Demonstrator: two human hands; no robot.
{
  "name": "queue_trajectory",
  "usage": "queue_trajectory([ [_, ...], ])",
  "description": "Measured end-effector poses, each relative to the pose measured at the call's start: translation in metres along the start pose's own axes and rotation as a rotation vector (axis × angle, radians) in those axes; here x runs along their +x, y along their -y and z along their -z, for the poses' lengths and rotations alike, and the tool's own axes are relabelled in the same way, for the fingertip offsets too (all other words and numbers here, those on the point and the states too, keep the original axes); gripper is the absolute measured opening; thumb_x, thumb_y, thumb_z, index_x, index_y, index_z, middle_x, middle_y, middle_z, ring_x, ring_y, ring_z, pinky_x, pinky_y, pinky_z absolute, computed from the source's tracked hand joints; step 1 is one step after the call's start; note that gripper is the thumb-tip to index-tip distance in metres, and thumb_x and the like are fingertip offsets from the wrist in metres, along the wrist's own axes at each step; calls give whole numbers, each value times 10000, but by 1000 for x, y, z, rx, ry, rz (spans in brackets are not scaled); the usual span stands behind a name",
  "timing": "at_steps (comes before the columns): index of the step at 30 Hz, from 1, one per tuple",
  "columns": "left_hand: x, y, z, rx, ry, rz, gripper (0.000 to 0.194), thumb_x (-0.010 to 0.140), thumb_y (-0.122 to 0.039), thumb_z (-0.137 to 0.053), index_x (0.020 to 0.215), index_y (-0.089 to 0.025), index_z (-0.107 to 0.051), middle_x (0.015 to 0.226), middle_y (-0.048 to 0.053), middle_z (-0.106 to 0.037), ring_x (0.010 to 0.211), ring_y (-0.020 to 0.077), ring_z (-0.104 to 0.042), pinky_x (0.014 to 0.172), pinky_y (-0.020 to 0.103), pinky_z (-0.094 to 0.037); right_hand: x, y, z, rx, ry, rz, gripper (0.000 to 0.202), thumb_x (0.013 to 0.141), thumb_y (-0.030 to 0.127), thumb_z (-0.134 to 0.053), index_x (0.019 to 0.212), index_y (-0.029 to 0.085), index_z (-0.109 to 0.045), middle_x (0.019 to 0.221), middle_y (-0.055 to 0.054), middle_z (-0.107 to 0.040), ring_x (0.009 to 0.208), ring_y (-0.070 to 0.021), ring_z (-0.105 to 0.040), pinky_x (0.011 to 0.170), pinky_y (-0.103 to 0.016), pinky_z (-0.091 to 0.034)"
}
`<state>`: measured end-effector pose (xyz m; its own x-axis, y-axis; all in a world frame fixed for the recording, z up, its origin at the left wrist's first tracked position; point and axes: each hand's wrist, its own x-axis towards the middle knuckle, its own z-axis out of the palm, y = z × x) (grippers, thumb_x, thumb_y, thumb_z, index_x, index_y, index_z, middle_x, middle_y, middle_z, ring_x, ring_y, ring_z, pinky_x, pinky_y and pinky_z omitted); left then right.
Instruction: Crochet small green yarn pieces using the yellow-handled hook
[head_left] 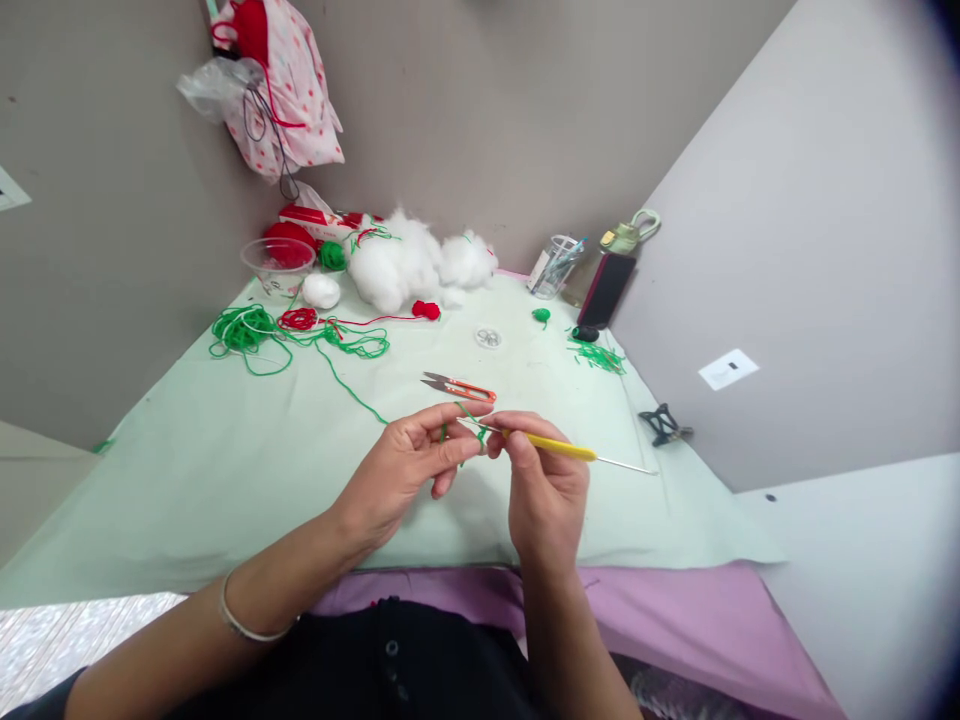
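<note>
My right hand [546,485] grips a crochet hook [559,445] by its yellow handle, the metal tip pointing left toward my other hand. Green yarn [481,436] is looped near that tip. My left hand [420,450] pinches the yarn between thumb and fingers, and a strand passes over its raised index finger. From this hand the strand runs back to a loose green tangle [247,328]. Just beyond my fingers lie thread snips [461,387] with orange handles. My fingers partly hide the small worked piece.
White stuffing [397,262] is heaped at the back, beside a clear plastic bowl [277,262]. On the right are a phone [606,290], a pen jar [553,268] and green yarn scraps [600,357]. A small round dish [488,338] sits mid-table. A black stand [664,425] lies at the right edge.
</note>
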<state>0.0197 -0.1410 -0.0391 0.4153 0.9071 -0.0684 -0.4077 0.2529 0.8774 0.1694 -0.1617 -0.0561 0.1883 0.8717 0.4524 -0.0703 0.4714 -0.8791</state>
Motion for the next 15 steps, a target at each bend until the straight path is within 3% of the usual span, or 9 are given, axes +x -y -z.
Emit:
queue_trajectory([
  [5, 0, -1, 4, 63, -41, -19, 223, 854, -307, -806, 1071, -263, -828, 837, -33, -618, 502, 8, -464, 545, 203, -358, 0, 0, 6, 62, 0, -73, 143, 986, 281, -645, 1001, 260, -786, 935, -27, -735, 761, -136, -630, 718, -303, -517],
  [10, 0, -6, 3, 47, -22, 7, 185, 882, -290, -767, 1047, -240, -832, 719, -42, -567, 503, 24, -451, 534, 202, -340, 2, 7, 7, 72, 21, -59, 204, 1023, 301, -565, 959, 208, -734, 910, -47, -759, 693, -144, -682, 646, -302, -569],
  [13, -1, -7, 2, 47, -40, -5, 190, 874, -293, -777, 1048, -237, -829, 734, -45, -547, 506, 26, -463, 526, 203, -345, -1, 11, 8, -108, 48, 43, 222, 1043, 254, -503, 995, 207, -715, 910, -50, -748, 695, -149, -692, 645, -313, -589],
  [15, -2, -6, 1, 39, -53, -14, 269, 844, -289, -812, 1111, -251, -811, 790, -42, -568, 501, 21, -468, 507, 201, -343, -5, 10, 8, -324, 77, 205, 224, 1032, 181, -497, 1076, 227, -711, 940, -51, -742, 763, -159, -704, 687, -322, -601],
])
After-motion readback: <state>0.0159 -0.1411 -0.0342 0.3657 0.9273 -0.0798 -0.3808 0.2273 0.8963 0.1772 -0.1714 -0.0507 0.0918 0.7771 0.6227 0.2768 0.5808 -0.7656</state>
